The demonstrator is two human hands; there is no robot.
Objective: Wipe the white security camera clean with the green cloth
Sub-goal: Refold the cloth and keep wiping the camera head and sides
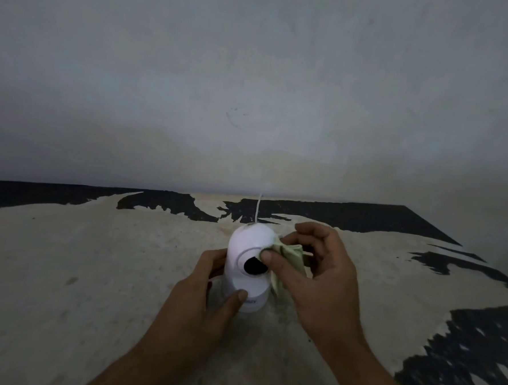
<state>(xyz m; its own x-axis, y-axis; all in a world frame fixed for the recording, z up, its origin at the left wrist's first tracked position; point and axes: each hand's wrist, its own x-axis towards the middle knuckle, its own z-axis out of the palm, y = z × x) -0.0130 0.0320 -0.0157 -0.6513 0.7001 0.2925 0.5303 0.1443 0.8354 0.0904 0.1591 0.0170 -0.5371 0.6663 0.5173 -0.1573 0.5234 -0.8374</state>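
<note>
Forearms came up from the bottom edge, ours, converging on the middle of the worn table top [93,271], a pale, scuffed surface with patches of black coating left along its far edge and right side. Bare room lay open to the left of the hands and, more narrowly, to the right before the black patches; the table's right edge ran off diagonally toward the far corner. Our left hand [201,296] was closed round the base of the white, egg-shaped plastic security camera [251,245], thumb across its front and fingers behind its left side. The camera stood upright between both hands, its dark round lens [254,266] facing us. Our right hand [322,274] pinched the crumpled pale green cloth [287,254], thumb pressing a fold against the camera's right flank just beside the lens. Behind the camera a thin white cable [258,207] rose toward the plain grey wall [253,88] that closed off the far side.
</note>
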